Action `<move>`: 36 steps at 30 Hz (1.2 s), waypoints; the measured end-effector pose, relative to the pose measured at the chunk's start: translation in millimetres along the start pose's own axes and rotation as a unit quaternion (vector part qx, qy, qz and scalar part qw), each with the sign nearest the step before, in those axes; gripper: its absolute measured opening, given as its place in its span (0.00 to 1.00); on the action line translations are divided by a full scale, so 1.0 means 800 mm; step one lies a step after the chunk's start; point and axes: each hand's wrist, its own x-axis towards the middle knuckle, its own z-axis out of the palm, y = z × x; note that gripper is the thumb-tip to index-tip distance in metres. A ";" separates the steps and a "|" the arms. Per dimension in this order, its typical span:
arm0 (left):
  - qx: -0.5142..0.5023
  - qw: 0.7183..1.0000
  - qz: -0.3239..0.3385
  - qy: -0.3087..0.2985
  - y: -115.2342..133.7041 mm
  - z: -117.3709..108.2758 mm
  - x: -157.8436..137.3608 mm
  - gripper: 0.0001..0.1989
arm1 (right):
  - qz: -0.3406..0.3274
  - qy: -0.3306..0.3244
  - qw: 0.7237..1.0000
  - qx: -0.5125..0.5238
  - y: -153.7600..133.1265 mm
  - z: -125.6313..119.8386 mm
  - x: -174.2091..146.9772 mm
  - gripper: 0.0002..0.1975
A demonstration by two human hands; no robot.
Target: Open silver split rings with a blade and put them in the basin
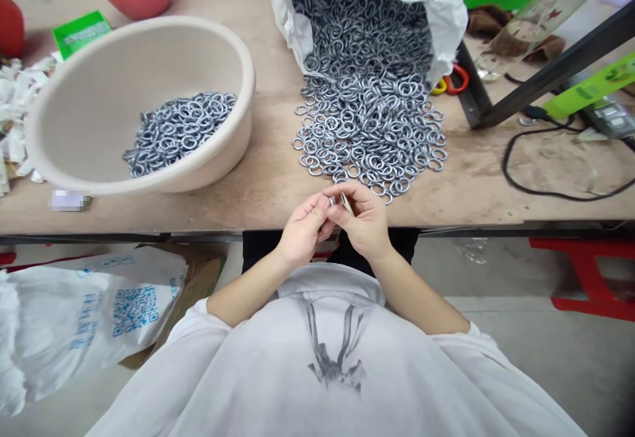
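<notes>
Both hands meet over the table edge, a ring pinched between fingers

In the head view, the left hand has its thumb and fingers closed on a small grey ring; the right hand is right beside it, fingertips nearly meeting the left's, with its thumb and fingers closed on a thin piece that is too small to identify; whether the thin piece touches the ring cannot be told. The ring is between the two hands, just in front of the pile, which spreads over the table from the mouth of a white sack; more rings fill the sack, darker in its shade.

To the left stands a beige basin, with a heap of rings gathered on the near right of its floor; behind it are a red bowl of white bits and a green tray; white scraps lie at the far left. To the right of the pile are scissors with red and yellow handles, partly hidden, a dark metal frame and a looped black cable; below the table, a printed bag lies at left and a red stool stands at right.
</notes>
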 end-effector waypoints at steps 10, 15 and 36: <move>0.034 0.998 0.053 -0.030 0.010 -0.006 0.001 0.26 | -0.052 -0.035 0.992 -0.109 -0.016 -0.019 0.012 0.26; 0.001 0.999 0.035 -0.022 0.010 -0.009 0.002 0.26 | -0.157 -0.089 0.947 -0.264 -0.024 -0.024 -0.001 0.25; 0.041 0.997 0.039 0.048 0.034 -0.042 -0.001 0.18 | 0.054 -0.079 0.786 -0.611 0.000 -0.028 0.035 0.11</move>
